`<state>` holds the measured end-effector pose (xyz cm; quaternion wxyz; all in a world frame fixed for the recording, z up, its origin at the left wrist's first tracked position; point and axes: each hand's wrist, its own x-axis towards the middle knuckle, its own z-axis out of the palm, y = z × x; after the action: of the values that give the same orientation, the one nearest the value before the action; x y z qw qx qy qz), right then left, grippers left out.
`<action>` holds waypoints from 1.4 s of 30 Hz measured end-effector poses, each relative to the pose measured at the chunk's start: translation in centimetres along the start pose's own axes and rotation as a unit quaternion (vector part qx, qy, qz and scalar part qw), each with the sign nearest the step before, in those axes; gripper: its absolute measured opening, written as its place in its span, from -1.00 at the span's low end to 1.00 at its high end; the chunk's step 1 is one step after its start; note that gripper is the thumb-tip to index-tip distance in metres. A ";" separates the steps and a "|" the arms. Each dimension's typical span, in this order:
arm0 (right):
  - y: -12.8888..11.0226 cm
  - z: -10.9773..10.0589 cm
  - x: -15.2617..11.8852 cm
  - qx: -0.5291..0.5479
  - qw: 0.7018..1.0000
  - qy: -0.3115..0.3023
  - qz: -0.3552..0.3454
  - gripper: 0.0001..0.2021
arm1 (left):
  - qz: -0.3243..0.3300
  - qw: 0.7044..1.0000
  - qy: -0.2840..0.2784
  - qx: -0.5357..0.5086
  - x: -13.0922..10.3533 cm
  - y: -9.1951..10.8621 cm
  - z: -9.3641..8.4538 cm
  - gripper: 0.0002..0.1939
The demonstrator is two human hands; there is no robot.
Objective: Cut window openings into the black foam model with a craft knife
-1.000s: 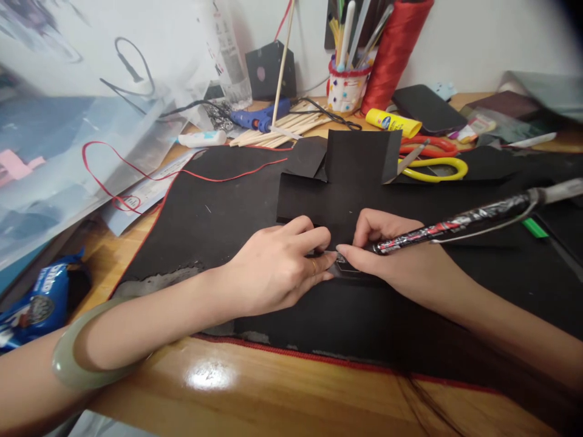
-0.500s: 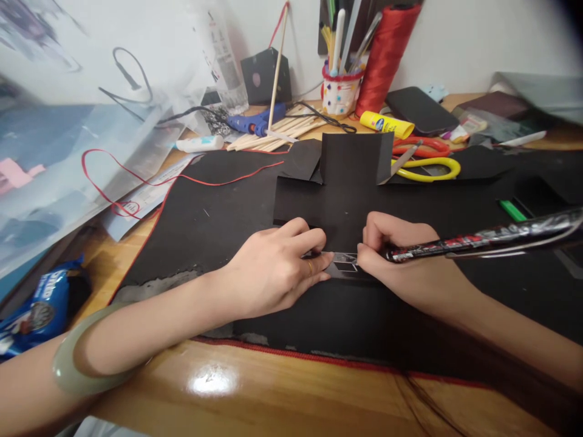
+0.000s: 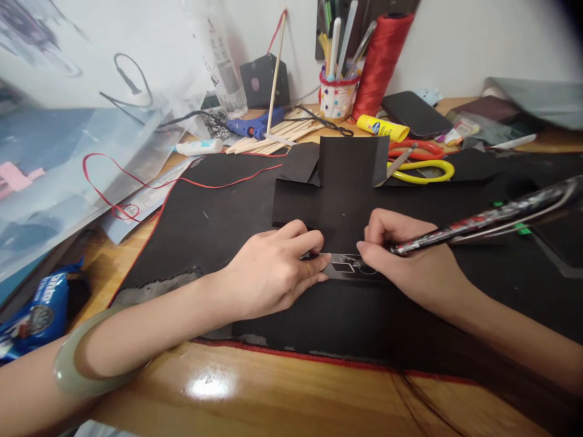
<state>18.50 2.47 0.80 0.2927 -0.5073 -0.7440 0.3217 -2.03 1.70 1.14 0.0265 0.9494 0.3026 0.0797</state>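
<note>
My left hand [image 3: 282,270], fingers bent and fingertips down, presses a clear stencil ruler [image 3: 334,274] flat against black card. Cut-outs, one of them rectangular, show in the strip between my hands. My right hand [image 3: 401,243] pinches a pen [image 3: 473,227] with a dark patterned barrel that slants up to the right. Its tip is hidden behind my fingers, close to the ruler. The black card [image 3: 348,182] stretches away beyond both hands, with folded flaps at its far part.
A black mat [image 3: 204,224] lies under the work. Yellow-handled scissors [image 3: 426,173], a glue stick [image 3: 382,127], a blue glue gun [image 3: 248,126], wooden sticks [image 3: 291,130], a pen cup [image 3: 337,100] and a red thread spool [image 3: 382,67] stand beyond. Blue snack packet [image 3: 43,303] at left.
My right hand has shifted slightly right along the ruler, and the pen's back end has tilted higher. More of the ruler's cut-outs now show. My left hand stays almost in place.
</note>
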 end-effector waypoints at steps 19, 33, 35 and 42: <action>1.2 -2.0 -0.7 0.019 0.998 -0.034 0.056 -0.76 | 0.006 0.998 -0.012 0.067 1.5 1.6 -0.8 -0.70; 1.4 -1.8 -0.8 0.060 0.995 -0.068 0.042 -0.80 | -0.089 0.981 -0.014 -0.172 3.0 1.7 0.3 -0.77; 1.4 -1.8 -0.9 0.067 0.994 -0.071 0.047 -0.81 | -0.105 0.975 -0.010 -0.195 3.3 1.7 0.6 -0.78; 1.6 -2.2 -1.3 0.052 0.995 -0.059 0.057 -0.81 | -0.101 0.969 -0.002 -0.224 3.3 1.3 1.0 -0.76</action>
<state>21.45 2.07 0.78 0.2553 -0.5132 -0.7118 0.4059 1.53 2.61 0.73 0.2470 0.8838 0.3716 0.1406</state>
